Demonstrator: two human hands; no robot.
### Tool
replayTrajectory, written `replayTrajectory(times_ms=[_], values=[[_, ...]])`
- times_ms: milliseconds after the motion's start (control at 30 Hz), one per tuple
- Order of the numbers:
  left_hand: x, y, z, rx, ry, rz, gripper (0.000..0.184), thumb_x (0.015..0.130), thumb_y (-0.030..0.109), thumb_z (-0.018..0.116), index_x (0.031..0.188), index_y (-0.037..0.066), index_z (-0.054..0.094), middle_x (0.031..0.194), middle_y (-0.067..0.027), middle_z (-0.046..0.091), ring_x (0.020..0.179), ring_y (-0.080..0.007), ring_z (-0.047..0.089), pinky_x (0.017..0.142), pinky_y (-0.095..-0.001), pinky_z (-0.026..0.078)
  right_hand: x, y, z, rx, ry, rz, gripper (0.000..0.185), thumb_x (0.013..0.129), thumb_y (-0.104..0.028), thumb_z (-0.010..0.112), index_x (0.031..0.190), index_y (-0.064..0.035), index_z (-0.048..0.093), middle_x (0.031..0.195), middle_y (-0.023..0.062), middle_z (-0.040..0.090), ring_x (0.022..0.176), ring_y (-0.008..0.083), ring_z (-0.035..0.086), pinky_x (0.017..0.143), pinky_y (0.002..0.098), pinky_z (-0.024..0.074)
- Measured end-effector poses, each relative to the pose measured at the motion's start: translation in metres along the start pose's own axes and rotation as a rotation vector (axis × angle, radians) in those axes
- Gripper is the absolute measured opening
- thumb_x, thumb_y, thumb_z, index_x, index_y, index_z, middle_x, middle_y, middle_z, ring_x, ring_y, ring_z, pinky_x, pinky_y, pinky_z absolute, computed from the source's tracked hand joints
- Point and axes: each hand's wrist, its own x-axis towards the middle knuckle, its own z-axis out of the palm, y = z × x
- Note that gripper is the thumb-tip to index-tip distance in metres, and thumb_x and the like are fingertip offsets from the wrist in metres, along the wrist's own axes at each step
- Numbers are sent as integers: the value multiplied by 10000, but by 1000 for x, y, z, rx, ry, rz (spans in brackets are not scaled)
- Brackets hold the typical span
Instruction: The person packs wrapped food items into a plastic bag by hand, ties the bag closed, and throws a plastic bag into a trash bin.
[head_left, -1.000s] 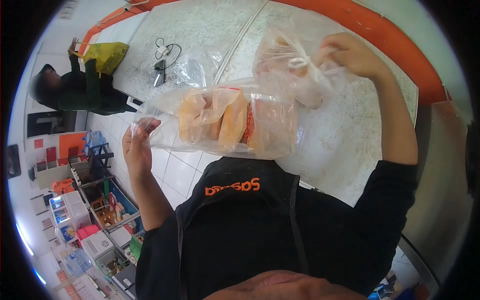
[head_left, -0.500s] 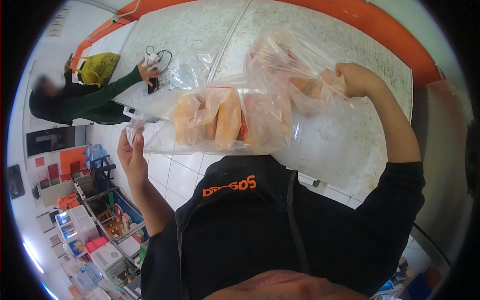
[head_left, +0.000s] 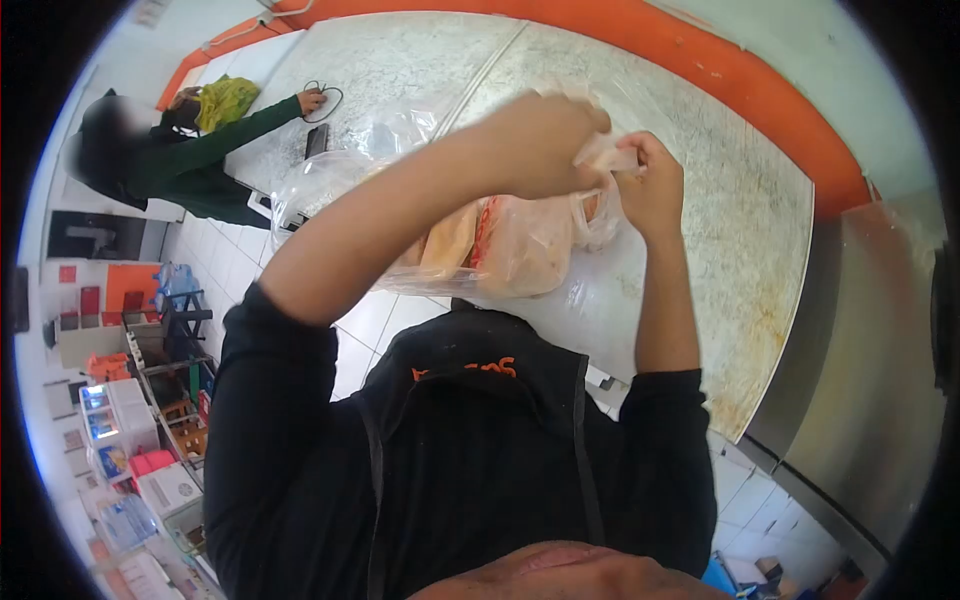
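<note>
From my end of the feed, a large clear plastic bag (head_left: 530, 255) holding yellow-tan packages, one edged with red lettering, lies at the frame's centre, partly behind the left forearm. Just above and right of it, a bunched strip of translucent plastic (head_left: 604, 156) stretches between the two hands; I can't quite tell which bag it belongs to. The left hand (head_left: 545, 145), back towards me, is curled nearly closed, the strip nipped at its fingertips. The right hand (head_left: 655, 195) pinches the other end between thumb and bent fingers. Beneath spreads a scuffed white tabletop (head_left: 740, 250). In the upper left I see a black phone (head_left: 316, 142), a dark-green-sleeved co-worker's hand (head_left: 312, 101) at a thin black cable (head_left: 341, 98), and a yellow-green bag (head_left: 228, 100). An orange band (head_left: 705, 68) borders the table along the top.
</note>
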Motion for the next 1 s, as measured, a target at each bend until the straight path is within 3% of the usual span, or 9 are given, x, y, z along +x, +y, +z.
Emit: replayTrajectory(times_ms=[100, 267, 433, 533, 700, 767, 833, 900, 1000], values=[[42, 12, 39, 246, -438, -121, 528, 801, 434, 653, 1146, 39, 595, 1047, -163, 653, 1056, -320, 597, 879, -445, 450, -15, 10, 3, 149, 151, 242, 173, 759, -44, 659, 885, -31, 542, 694, 49, 596, 640, 116, 562, 633, 257, 458], [52, -8, 84, 84, -366, -77, 381, 851, 345, 548, 1098, 68, 636, 1052, -179, 668, 1041, -318, 621, 911, -460, 458, -41, 32, -17, 347, 183, 165, 212, 783, -31, 685, 898, -38, 508, 733, 23, 608, 718, 64, 562, 664, 224, 455], [48, -28, 98, -231, -278, -25, 359, 904, 306, 472, 1126, 80, 640, 1073, -184, 658, 1065, -357, 597, 932, -456, 444, -52, 43, -45, -484, -228, 258, 226, 718, -24, 715, 936, -26, 654, 919, 115, 686, 833, 218, 657, 729, 314, 497], [48, -40, 103, -334, -56, 29, 327, 917, 293, 491, 1077, 58, 654, 978, -183, 671, 953, -311, 635, 847, -409, 478, -69, 112, -29, -401, -115, 199, 308, 688, -69, 710, 988, -25, 653, 986, 162, 673, 948, 308, 652, 863, 369, 492], [48, -16, 71, -756, 155, -305, 265, 941, 240, 524, 907, 13, 656, 753, -88, 628, 705, -141, 565, 657, -309, 465, -77, 126, -6, 96, -77, 362, 330, 689, -62, 696, 1009, -9, 638, 1025, 161, 662, 1001, 300, 634, 918, 373, 471], [53, -4, 48, -815, 238, -325, 295, 960, 272, 513, 936, 2, 632, 785, -76, 635, 730, -156, 591, 656, -307, 466, -76, 127, 4, 11, -97, 177, 437, 686, -49, 691, 1112, -30, 595, 1084, 141, 639, 1018, 293, 618, 884, 402, 466], [65, -10, 40, -1528, 710, -475, 325, 972, 307, 511, 1042, -1, 587, 855, -73, 640, 761, -190, 615, 689, -331, 482, -72, 72, -4, -260, -178, 155, 489, 686, -28, 687, 1159, -39, 563, 1135, 132, 618, 1050, 289, 598, 893, 402, 446], [79, -49, 14, -1629, 813, -249, 509, 918, 434, 584, 1182, 3, 527, 962, -135, 642, 837, -284, 638, 794, -395, 494, -82, 52, -7, -539, -256, 122, 544, 685, -6, 682, 1207, -48, 532, 1185, 123, 597, 1082, 284, 578, 903, 402, 425], [69, -53, -57, -1606, 827, -143, 487, 1028, 403, 303, 1054, -50, 477, 943, -190, 586, 933, -302, 573, 971, -491, 419, -103, 82, 4, -281, -248, 14, 586, 699, -55, 703, 1251, -72, 506, 1138, 103, 587, 1072, 271, 563, 856, 427, 427]])
